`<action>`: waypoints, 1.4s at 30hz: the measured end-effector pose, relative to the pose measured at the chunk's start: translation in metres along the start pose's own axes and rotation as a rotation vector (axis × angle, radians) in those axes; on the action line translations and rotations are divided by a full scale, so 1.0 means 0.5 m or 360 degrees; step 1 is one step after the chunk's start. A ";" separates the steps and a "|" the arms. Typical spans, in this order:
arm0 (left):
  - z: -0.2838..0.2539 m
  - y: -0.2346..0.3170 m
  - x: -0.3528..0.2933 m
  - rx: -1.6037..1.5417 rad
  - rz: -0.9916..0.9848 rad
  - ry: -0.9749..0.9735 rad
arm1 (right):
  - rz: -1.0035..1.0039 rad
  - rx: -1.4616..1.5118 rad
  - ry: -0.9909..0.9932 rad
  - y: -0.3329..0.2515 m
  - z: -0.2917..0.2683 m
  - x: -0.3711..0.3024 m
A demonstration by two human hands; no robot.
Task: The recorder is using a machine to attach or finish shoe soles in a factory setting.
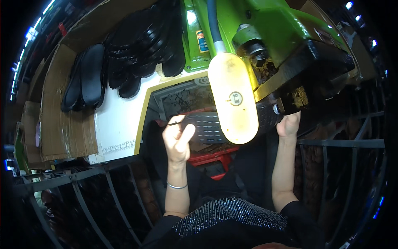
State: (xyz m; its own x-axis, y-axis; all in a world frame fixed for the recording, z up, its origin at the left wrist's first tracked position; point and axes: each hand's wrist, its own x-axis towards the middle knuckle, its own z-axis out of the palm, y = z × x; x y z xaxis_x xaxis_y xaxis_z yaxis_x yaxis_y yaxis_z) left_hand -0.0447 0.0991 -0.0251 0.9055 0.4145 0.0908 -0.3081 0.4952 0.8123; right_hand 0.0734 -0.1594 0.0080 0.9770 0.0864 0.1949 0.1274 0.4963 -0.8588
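Note:
A black shoe sole (206, 125) with a grooved tread lies crosswise in front of me, under the machine's working head. My left hand (179, 140) is closed on its left end, thumb up along the near side. At the other end my right hand (289, 124) is closed, its fingers partly hidden behind the sole and the dark machine parts. The green machine (273, 20) stands over the sole. An oval yellowish lamp (233, 76) on a grey flexible neck hangs in front and covers the sole's middle.
Black soles (93, 74) are piled on the left beside a cardboard box (68, 120) and a white tabletop (120, 124) with a yellow edge and a ruler strip. Metal racks (89, 207) flank me on both sides. A red frame (211, 159) sits below the sole.

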 end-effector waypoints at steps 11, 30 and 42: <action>-0.186 -0.057 -0.078 -0.0369 -0.0541 0.0202 | -0.0004 -0.0347 -0.0234 0.057 0.104 -0.065; 0.141 -0.161 -0.048 0.0453 0.0022 -0.0126 | 0.1066 -0.0154 -0.0092 0.180 -0.160 -0.317; 0.052 -0.069 -0.024 0.0594 0.0034 -0.0158 | 0.0226 -0.0513 0.0130 -0.058 -0.139 -0.079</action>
State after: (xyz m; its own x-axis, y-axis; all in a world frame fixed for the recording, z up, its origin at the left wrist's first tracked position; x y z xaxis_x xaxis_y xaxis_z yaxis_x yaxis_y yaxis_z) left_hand -0.0375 0.0572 -0.0394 0.9294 0.3368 0.1507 -0.2166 0.1674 0.9618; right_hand 0.0431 -0.2372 -0.0075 0.9976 0.0590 0.0355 0.0240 0.1854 -0.9824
